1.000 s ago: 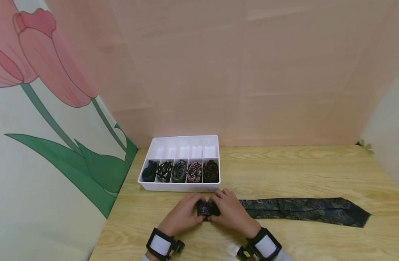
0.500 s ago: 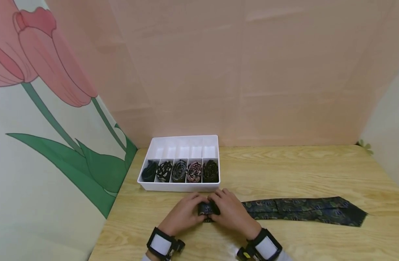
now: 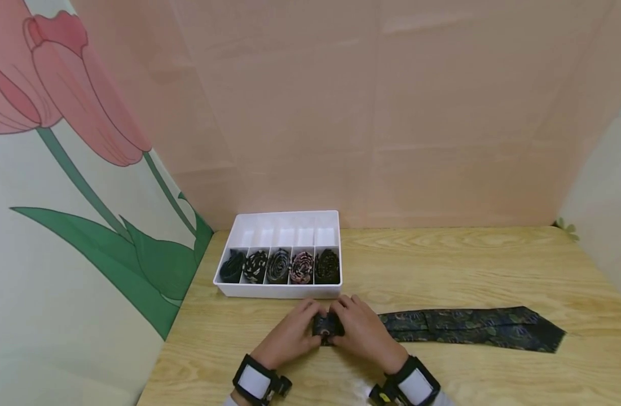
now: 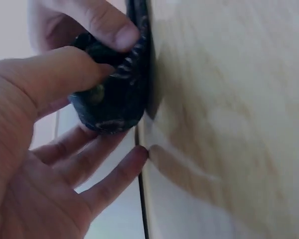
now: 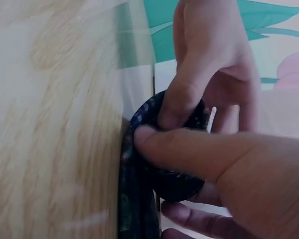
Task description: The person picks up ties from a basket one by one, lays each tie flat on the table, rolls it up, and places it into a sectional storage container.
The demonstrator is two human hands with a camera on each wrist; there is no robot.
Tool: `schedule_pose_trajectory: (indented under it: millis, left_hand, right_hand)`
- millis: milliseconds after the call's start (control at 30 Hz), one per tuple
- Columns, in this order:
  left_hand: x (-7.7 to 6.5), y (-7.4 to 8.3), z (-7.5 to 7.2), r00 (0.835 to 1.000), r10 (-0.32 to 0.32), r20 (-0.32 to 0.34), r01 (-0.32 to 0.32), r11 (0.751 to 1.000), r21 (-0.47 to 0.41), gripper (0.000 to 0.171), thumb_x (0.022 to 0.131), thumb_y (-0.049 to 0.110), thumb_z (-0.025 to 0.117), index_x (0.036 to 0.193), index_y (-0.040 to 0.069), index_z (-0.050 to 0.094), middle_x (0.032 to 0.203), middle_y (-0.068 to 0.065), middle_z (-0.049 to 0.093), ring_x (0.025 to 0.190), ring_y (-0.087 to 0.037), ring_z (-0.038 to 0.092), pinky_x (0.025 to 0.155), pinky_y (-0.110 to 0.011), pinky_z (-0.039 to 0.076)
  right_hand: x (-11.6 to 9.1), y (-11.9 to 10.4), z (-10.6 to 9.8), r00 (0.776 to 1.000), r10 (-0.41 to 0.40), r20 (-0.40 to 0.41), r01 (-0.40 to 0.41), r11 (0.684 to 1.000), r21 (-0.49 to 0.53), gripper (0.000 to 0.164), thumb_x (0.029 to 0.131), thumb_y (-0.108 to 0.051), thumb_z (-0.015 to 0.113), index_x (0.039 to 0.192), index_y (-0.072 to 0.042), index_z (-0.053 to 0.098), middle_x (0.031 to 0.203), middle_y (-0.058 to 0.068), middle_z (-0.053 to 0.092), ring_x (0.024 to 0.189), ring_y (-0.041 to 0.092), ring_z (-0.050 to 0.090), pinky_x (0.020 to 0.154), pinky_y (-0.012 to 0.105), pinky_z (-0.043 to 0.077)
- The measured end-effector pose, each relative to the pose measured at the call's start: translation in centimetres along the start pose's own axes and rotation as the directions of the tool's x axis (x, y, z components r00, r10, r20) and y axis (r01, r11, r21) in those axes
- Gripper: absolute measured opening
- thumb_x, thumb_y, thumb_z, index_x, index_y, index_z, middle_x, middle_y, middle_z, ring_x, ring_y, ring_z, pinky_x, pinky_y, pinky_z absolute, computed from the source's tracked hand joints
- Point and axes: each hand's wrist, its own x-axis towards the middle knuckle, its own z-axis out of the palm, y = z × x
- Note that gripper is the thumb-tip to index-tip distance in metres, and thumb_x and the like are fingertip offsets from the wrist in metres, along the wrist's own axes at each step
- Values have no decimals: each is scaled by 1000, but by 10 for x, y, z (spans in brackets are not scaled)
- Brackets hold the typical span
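A dark patterned necktie (image 3: 472,327) lies along the table, its pointed wide end at the right and its other end wound into a roll (image 3: 326,326). My left hand (image 3: 292,331) grips the left side of that roll, thumb in front and fingers behind. From the other side my right hand (image 3: 363,332) holds it the same way. In the left wrist view both thumbs press on the end of the roll (image 4: 112,107). The right wrist view shows the flat strip of the necktie (image 5: 137,209) running out from under the roll.
Behind the hands stands a white divided box (image 3: 282,290). Several rolled neckties (image 3: 278,266) fill its front compartments, and its back row shows bare white floors. The wooden table (image 3: 442,270) extends to the right, with a pinkish wall covering (image 3: 381,113) behind it.
The roll and both hands have shifted slightly to the right. The necktie's pointed end has drawn a little to the left, toward the hands.
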Motion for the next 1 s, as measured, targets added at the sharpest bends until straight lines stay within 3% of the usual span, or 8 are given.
schedule_pose_trajectory:
  millis: [100, 333, 500, 733, 1000]
  left_hand:
    - [2, 0, 0, 1000, 26, -9, -26, 999, 18, 44, 84, 11, 86, 121, 21, 65, 122, 4, 58, 111, -7, 60, 100, -28, 56]
    - [4, 4, 1, 999, 20, 27, -19, 999, -35, 45, 88, 15, 84, 127, 22, 64, 127, 5, 60, 116, -7, 61, 104, -28, 55]
    - [5, 4, -1, 1000, 28, -4, -28, 999, 25, 42, 84, 16, 86, 121, 22, 66, 124, 5, 60, 112, -7, 61, 100, -27, 56]
    - [6, 4, -2, 999, 29, 23, -29, 999, 27, 40, 85, 13, 85, 119, 22, 65, 123, 5, 59, 113, -6, 61, 100, -27, 56]
    - [4, 5, -3, 999, 19, 32, -20, 1000, 13, 52, 84, 17, 86, 132, 24, 66, 131, 6, 62, 116, -8, 61, 101, -30, 56]
  right_hand:
    - [-1, 0, -2, 1000, 4, 1, -4, 1000, 15, 51, 73, -38, 97, 110, -14, 70, 108, 1, 61, 92, 17, 52, 77, 35, 49]
    - [-4, 1, -6, 1000, 24, 10, -24, 1000, 6, 52, 71, -33, 98, 111, -14, 71, 103, 0, 61, 89, 16, 55, 75, 35, 52]
    - [-4, 1, -5, 1000, 11, -13, -10, 999, 46, 50, 73, -33, 98, 109, -17, 69, 106, 0, 58, 92, 15, 56, 75, 35, 53]
    - [-4, -1, -7, 999, 49, 13, -50, 996, 74, 47, 74, -32, 97, 108, -16, 70, 103, -1, 56, 88, 13, 52, 69, 31, 49]
    - [-7, 1, -10, 996, 80, 48, -83, 995, 49, 53, 70, -27, 99, 112, -13, 70, 99, 1, 57, 86, 15, 55, 69, 35, 53]
